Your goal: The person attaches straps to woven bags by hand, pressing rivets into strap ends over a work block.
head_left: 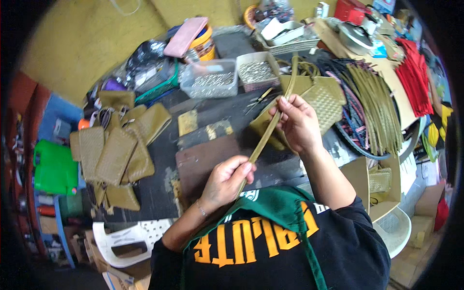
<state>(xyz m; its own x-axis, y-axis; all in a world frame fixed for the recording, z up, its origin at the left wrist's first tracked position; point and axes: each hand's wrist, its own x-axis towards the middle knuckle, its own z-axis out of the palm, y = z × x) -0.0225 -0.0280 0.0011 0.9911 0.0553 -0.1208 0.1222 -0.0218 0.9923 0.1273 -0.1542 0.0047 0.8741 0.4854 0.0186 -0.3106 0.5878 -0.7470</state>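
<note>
A long olive strap (267, 134) runs slantwise between my two hands, its upper end reaching past my right hand toward the back of the table. My left hand (224, 180) is closed on its lower stretch, close to my body. Higher up, my right hand (298, 118) pinches the strap between thumb and fingers. Behind my right hand lies an olive woven bag (327, 100), partly hidden by that hand. A flat brown board (200, 162) rests on the dark table beyond my left hand.
Several olive woven pouches (116, 154) are heaped at the left. Plastic tubs of small metal parts, one clear (209, 89) and one white (258, 70), stand at the back. Bundled olive strips (374, 108) lie at the right, above an open cardboard box (355, 179).
</note>
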